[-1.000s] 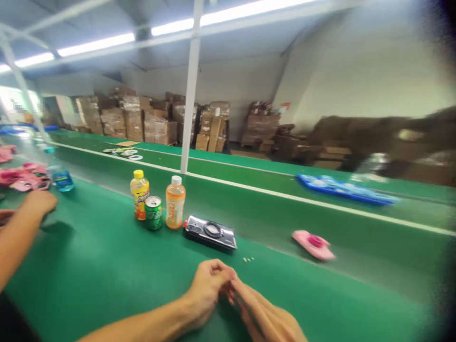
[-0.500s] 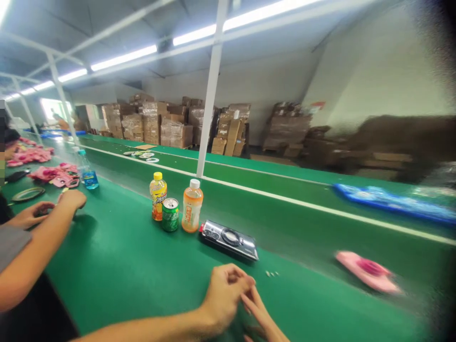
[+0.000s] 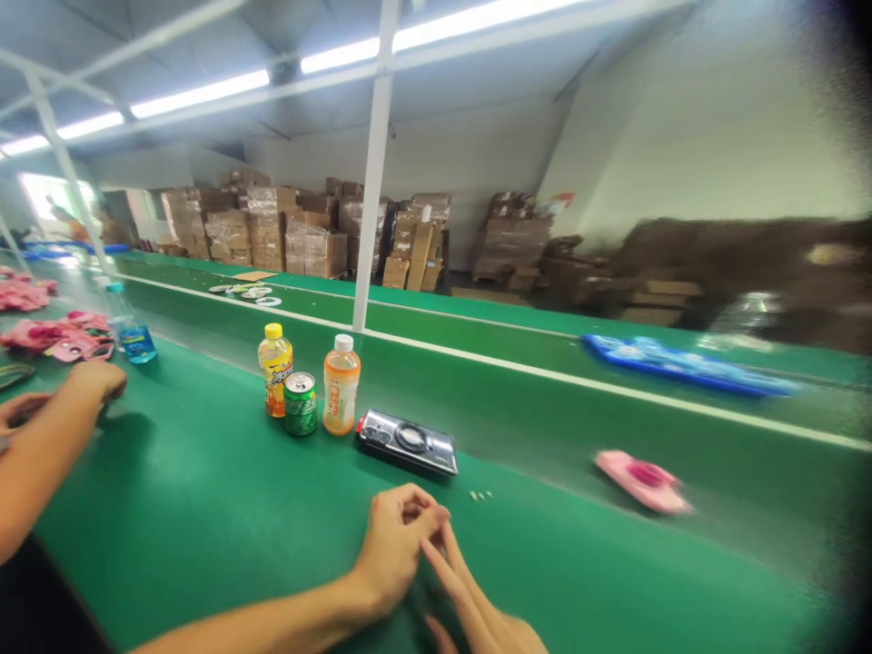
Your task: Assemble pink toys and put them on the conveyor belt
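Observation:
My left hand [image 3: 397, 543] rests on the green bench with its fingers curled shut, and nothing shows inside it. My right hand [image 3: 477, 610] reaches in from the bottom edge, fingers straight and touching the left fingertips. Just beyond them lie a few tiny white bits [image 3: 480, 495] and a flat silver-and-black case with a ring on it [image 3: 407, 440]. Farther right, a blurred pink piece [image 3: 640, 481] lies on the lower belt.
A yellow-capped bottle [image 3: 274, 368], a green can [image 3: 301, 404] and an orange bottle [image 3: 340, 384] stand left of the case. A co-worker's arms [image 3: 61, 418] work at the left near pink parts [image 3: 61, 332] and a blue bottle [image 3: 133, 334]. A white post [image 3: 371, 182], a blue tray [image 3: 681, 363] and stacked cartons [image 3: 306, 236] stand behind.
The view swung left, then back right. My hands stayed together at the bench edge with only small finger movement. The co-worker's arms remain at the left.

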The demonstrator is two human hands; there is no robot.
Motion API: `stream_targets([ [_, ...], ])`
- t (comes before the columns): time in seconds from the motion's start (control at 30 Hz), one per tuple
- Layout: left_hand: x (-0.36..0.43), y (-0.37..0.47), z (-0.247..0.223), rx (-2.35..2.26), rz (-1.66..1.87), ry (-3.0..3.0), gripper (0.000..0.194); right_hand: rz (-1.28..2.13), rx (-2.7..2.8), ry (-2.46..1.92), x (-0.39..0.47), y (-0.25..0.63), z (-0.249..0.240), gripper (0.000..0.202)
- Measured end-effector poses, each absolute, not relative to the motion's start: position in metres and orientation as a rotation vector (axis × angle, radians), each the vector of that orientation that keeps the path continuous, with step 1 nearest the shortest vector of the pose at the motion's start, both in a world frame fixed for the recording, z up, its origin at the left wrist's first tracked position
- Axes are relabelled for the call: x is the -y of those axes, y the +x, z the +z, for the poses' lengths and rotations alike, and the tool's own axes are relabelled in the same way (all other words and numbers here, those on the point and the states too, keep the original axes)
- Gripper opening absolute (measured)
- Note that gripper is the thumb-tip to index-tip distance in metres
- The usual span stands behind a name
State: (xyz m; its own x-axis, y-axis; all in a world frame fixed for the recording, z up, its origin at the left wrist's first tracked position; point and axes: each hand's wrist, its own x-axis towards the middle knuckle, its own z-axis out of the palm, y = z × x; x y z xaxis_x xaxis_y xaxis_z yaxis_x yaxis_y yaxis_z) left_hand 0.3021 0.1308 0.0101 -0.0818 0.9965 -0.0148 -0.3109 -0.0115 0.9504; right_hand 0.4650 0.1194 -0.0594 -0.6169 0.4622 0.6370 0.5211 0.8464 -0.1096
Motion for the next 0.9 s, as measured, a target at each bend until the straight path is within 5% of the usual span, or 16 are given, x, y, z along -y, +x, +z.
stream_targets([
  [0.2,-0.127,0.301,0.009,-1.06,1.425,0.969,0.047,-0.157,2.322,-0.725,-0.119,0.465,-0.068,0.071],
  [0.63,-0.132,0.299,0.009,-0.992,1.334,0.964,0.072,-0.018,2.35,-0.756,-0.113,0.465,-0.055,0.089],
  [0.9,-0.131,0.297,0.004,-1.031,1.308,1.014,0.062,0.024,2.382,-0.855,-0.109,0.465,-0.052,0.091],
])
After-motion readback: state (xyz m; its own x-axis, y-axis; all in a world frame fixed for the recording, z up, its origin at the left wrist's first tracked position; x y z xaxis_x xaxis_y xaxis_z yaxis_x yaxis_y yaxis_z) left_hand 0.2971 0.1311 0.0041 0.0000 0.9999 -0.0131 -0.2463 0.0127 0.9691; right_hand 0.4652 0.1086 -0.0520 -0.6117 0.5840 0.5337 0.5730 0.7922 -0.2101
